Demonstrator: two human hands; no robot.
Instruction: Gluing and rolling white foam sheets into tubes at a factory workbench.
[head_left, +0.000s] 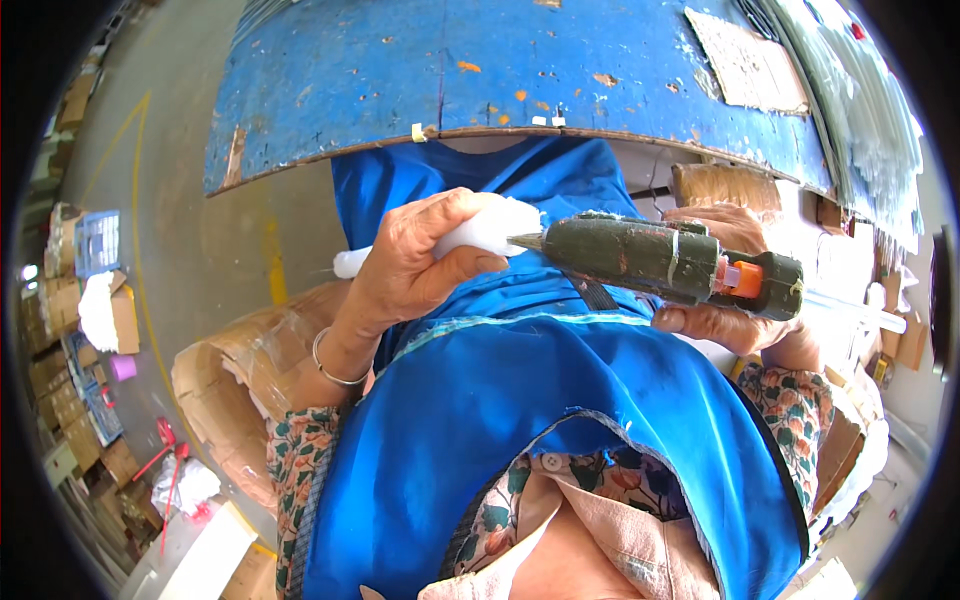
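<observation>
Fingers [455,270] of my left hand [415,265] are gripping a white foam piece [490,228]; my right hand [725,300] is clutching the glue gun [660,260], lying crosswise, its nozzle pointing left, touching the foam.

Scuffed blue tabletop [420,80] sits just beyond the fingers, cardboard scrap [745,60] up on it, taped cardboard boxes [235,385] below them, left.

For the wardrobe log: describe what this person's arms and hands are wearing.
Both hands are bare, no gloves. The left hand has a thin silver bangle at the wrist. Both forearms wear floral sleeves with red and green flowers on a pale ground, under a blue apron.
</observation>
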